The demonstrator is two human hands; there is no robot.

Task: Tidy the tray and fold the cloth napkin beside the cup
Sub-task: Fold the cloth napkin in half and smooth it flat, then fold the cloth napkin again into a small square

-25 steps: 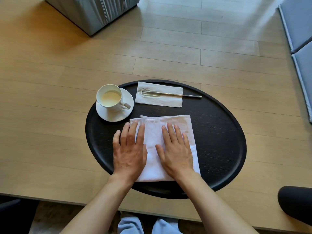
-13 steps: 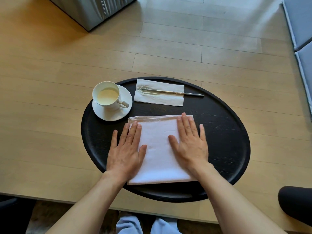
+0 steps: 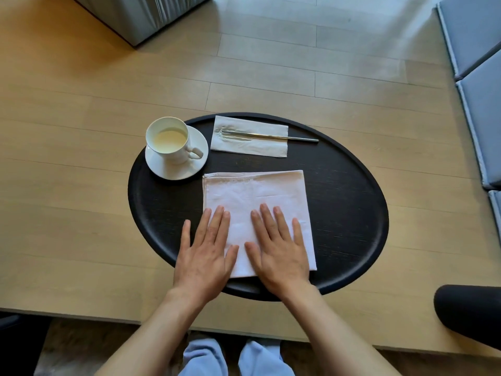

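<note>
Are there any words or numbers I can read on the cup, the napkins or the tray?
None. No word, number or logo shows anywhere.
cup: plain white, no print.
cloth napkin: plain, no label in sight.
paper napkin: only creases, no writing.
tray: plain black.

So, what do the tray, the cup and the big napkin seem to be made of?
Tray: probably wood stained matte black, since fine grain lines show through the dark surface. Cup: likely glazed white ceramic or porcelain, smooth with soft shine, matching its saucer. Napkin: seemingly woven cloth, pale and matte, with a stitched hem along the far edge and soft fold creases.
</note>
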